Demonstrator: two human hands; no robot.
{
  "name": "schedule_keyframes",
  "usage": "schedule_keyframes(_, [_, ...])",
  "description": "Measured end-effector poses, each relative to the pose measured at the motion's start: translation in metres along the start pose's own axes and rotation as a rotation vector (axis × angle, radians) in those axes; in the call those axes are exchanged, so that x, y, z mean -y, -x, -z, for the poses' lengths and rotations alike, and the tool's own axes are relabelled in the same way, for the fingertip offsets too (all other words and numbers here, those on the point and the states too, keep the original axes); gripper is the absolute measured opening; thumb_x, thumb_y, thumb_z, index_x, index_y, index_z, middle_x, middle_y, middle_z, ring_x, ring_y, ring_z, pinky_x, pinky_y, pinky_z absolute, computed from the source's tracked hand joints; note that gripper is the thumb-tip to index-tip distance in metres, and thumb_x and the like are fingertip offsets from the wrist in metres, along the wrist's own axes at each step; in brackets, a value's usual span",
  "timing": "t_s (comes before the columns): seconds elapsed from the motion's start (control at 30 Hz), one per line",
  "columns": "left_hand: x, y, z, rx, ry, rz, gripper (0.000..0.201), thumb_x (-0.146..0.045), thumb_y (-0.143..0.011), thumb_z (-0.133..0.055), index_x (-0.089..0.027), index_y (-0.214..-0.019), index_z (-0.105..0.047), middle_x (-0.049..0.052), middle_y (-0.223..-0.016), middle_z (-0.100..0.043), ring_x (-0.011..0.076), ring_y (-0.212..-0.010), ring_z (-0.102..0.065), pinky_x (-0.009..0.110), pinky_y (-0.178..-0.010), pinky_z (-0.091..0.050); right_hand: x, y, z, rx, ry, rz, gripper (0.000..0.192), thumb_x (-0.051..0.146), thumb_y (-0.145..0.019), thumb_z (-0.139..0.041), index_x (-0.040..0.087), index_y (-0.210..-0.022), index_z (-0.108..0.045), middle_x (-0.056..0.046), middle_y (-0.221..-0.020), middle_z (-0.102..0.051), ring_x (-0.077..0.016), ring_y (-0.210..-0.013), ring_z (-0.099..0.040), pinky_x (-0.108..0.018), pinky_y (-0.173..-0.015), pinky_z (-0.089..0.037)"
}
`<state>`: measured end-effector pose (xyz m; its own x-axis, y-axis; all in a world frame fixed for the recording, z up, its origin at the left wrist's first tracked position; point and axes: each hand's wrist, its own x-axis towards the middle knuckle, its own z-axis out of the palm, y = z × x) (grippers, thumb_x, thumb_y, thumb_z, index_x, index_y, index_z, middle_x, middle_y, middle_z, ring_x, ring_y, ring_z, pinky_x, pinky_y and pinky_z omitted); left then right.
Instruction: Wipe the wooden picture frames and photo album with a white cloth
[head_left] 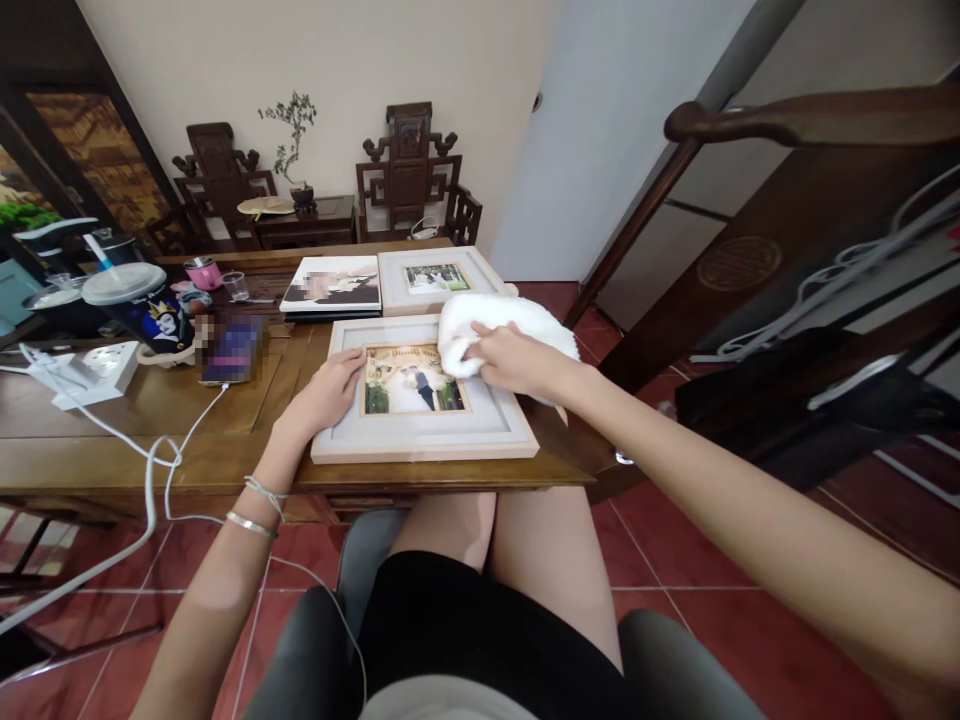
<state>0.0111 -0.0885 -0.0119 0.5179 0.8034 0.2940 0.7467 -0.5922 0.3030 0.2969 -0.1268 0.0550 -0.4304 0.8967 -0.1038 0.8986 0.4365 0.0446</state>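
Note:
A light wooden picture frame lies face up near the table's front edge, with a wedding photo in its middle. On its left rim rests my left hand, fingers closed over the edge. My right hand is shut on a fluffy white cloth, which is bunched over the frame's upper right corner and hangs past its right side. The cloth hides that corner and part of the right rim.
Behind lie another framed photo and a stack of photo panels. To the left are a lidded cup, a blurred phone on a cable, a clear cup, a pink mug and a power strip.

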Motion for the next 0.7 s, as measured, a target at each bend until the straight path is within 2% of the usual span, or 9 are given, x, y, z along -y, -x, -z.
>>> schedule_keyframes(0.1, [0.0,0.001,-0.001,-0.044,0.018,0.011,0.042,-0.023,-0.096,-0.039,-0.012,-0.129,-0.062,0.014,-0.142,-0.057,0.0254,-0.134,-0.052,0.045,-0.117,-0.037,-0.003,-0.013,0.001,-0.031,0.012,-0.001,0.04,-0.002,-0.079,-0.039,0.005,-0.105,-0.068,-0.026,-0.11,-0.066,-0.0359,-0.139,-0.039,-0.06,-0.104,-0.036])
schedule_keyframes(0.17, [0.001,0.001,-0.003,-0.068,0.021,0.015,0.042,-0.022,-0.095,-0.04,-0.013,-0.127,-0.064,0.013,-0.14,-0.059,0.0247,-0.133,-0.054,0.045,-0.117,-0.038,0.0,-0.009,0.002,-0.023,0.038,0.019,0.039,-0.003,-0.078,-0.038,0.005,-0.101,-0.069,-0.026,-0.11,-0.066,-0.0366,-0.137,-0.04,-0.06,-0.103,-0.037])
schedule_keyframes(0.27, [0.001,0.001,-0.005,-0.088,0.023,0.021,0.041,-0.021,-0.094,-0.04,-0.013,-0.124,-0.065,0.012,-0.139,-0.06,0.0244,-0.132,-0.054,0.044,-0.117,-0.039,0.011,0.016,0.002,0.019,0.05,0.059,0.038,-0.005,-0.076,-0.039,0.007,-0.096,-0.069,-0.027,-0.119,-0.063,-0.0369,-0.138,-0.039,-0.06,-0.103,-0.038])
schedule_keyframes(0.4, [0.0,0.0,-0.006,-0.085,0.019,0.037,0.041,-0.021,-0.094,-0.038,-0.012,-0.124,-0.066,0.013,-0.14,-0.059,0.0244,-0.133,-0.054,0.043,-0.117,-0.038,0.034,0.07,0.003,0.042,-0.003,0.132,0.039,-0.005,-0.074,-0.041,0.01,-0.096,-0.071,-0.023,-0.136,-0.057,-0.0381,-0.143,-0.033,-0.061,-0.105,-0.038])
schedule_keyframes(0.53, [-0.002,0.001,-0.004,-0.056,0.021,0.037,0.042,-0.021,-0.095,-0.039,-0.011,-0.125,-0.065,0.014,-0.142,-0.058,0.0252,-0.134,-0.052,0.043,-0.117,-0.038,0.058,0.115,0.003,0.033,-0.128,0.144,0.041,-0.003,-0.072,-0.043,0.016,-0.092,-0.072,-0.018,-0.131,-0.061,-0.0348,-0.129,-0.052,-0.05,-0.101,-0.046])
schedule_keyframes(0.6, [-0.003,0.001,-0.003,-0.044,0.021,0.035,0.041,-0.021,-0.095,-0.038,-0.01,-0.125,-0.065,0.015,-0.142,-0.057,0.0258,-0.134,-0.052,0.043,-0.117,-0.038,0.064,0.125,0.002,0.019,-0.176,0.135,0.043,-0.002,-0.071,-0.044,0.018,-0.095,-0.073,-0.016,-0.134,-0.06,-0.034,-0.125,-0.056,-0.048,-0.1,-0.047])
schedule_keyframes(0.7, [-0.003,0.001,-0.003,-0.045,0.023,0.026,0.041,-0.021,-0.095,-0.038,-0.01,-0.125,-0.065,0.016,-0.142,-0.057,0.0264,-0.134,-0.052,0.043,-0.116,-0.039,0.065,0.119,-0.003,0.019,-0.184,0.071,0.042,0.0,-0.072,-0.043,0.017,-0.097,-0.072,-0.018,-0.136,-0.059,-0.0344,-0.124,-0.057,-0.048,-0.1,-0.046])
